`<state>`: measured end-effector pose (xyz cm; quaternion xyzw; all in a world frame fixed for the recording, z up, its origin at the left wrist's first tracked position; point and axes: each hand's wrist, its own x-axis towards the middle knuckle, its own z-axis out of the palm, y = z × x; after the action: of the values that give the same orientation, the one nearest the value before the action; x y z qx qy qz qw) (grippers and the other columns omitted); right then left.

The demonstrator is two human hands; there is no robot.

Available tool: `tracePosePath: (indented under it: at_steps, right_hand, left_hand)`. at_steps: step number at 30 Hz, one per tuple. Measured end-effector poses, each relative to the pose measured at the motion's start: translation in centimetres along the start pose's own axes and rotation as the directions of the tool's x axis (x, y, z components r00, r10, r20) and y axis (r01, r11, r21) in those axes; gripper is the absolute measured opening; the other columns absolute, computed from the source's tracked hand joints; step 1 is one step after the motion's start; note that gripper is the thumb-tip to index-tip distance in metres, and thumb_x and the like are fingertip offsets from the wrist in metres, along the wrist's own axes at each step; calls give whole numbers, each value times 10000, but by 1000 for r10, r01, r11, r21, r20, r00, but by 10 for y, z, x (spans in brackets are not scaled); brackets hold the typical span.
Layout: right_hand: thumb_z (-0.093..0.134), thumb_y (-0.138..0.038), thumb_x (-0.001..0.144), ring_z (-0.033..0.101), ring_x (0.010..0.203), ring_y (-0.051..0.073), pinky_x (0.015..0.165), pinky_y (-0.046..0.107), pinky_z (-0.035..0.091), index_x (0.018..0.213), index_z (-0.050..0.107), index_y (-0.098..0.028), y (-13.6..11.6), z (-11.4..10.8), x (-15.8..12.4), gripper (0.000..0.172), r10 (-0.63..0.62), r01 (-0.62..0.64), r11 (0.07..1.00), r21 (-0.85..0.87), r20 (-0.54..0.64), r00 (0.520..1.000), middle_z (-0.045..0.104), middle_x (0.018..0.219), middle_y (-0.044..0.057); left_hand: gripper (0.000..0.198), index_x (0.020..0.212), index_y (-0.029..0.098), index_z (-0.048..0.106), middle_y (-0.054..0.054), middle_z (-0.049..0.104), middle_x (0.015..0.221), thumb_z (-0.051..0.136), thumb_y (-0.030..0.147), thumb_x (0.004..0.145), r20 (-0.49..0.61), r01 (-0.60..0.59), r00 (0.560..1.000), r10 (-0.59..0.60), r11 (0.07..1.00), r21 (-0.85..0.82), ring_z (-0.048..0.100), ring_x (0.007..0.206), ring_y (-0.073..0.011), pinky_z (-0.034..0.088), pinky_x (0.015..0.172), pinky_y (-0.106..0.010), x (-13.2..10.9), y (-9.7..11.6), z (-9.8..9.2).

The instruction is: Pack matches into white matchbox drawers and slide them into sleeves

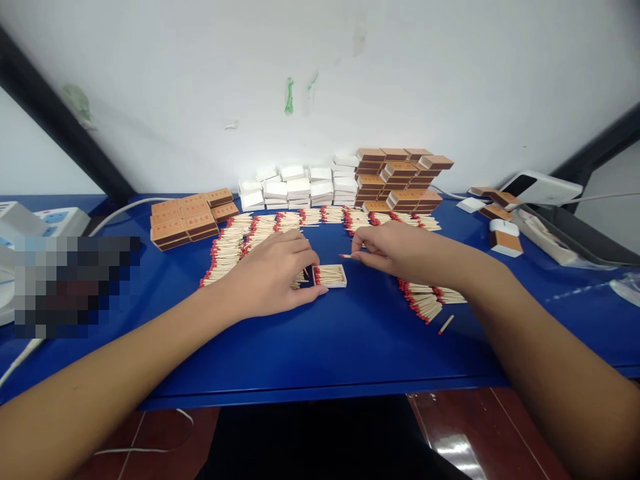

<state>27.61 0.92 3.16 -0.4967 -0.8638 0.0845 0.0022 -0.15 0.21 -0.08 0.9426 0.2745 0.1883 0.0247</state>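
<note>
A small white matchbox tray (338,285) filled with red-tipped matches lies on the blue table. My left hand (273,270) has its thumb and forefinger around the tray's left end, gripping it. To the right of the tray, my right hand (385,248) pinches a single match (345,256) between thumb and fingers, its red head pointing left. Rows of loose matches (227,247) curve around both hands; some are hidden under them. Another bunch of matches (424,301) lies below my right wrist, with one stray match (447,325) near it.
White inner trays (299,189) are stacked by the wall, beside piled brown matchbox sleeves (395,175). More matchboxes (187,217) stand at the left. A white device (543,187) and an earphone case (505,230) lie at the right. A power strip (60,221) sits far left.
</note>
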Motion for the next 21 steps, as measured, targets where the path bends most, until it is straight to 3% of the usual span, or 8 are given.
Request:
tracePosePath:
  at_steps: [6,10,14,21]
  right_hand:
    - [529,-396,1081,596,659,185,640,309,347,1054,701,-228,-22,2,-5,242,-101,101,989,107,-14,995,709,785,26]
    - [525,-359,1099,613,666,188,647,304,348,1060,675,-219,-33,12,-6,209,-153,156,984,84,-32,988,713,784,28]
    - [517,-380,1111,617,674,189,654,306,350,1050,667,-218,-34,15,-7,228,-166,171,982,76,-64,984,716,795,31]
    - [532,-394,1102,611,682,182,653,305,350,1031,667,-219,-39,9,-7,232,-150,148,980,136,3,989,723,811,29]
  left_hand:
    - [292,1049,155,764,-93,731,989,764,444,1009,-2,-4,1000,4,1000,0,678,1030,-296,539,952,-440,1,1,1]
    - [291,1028,152,752,-96,727,980,749,442,1016,0,-4,1000,4,1000,12,679,1025,-298,538,943,-440,1,0,0]
    - [269,997,167,737,-99,737,1006,730,434,1025,0,-13,1000,13,1000,6,671,1045,-299,535,955,-445,1,0,0]
    - [285,980,168,738,-91,718,962,705,445,1038,7,-5,1000,5,1000,3,668,1009,-290,531,924,-434,0,0,0]
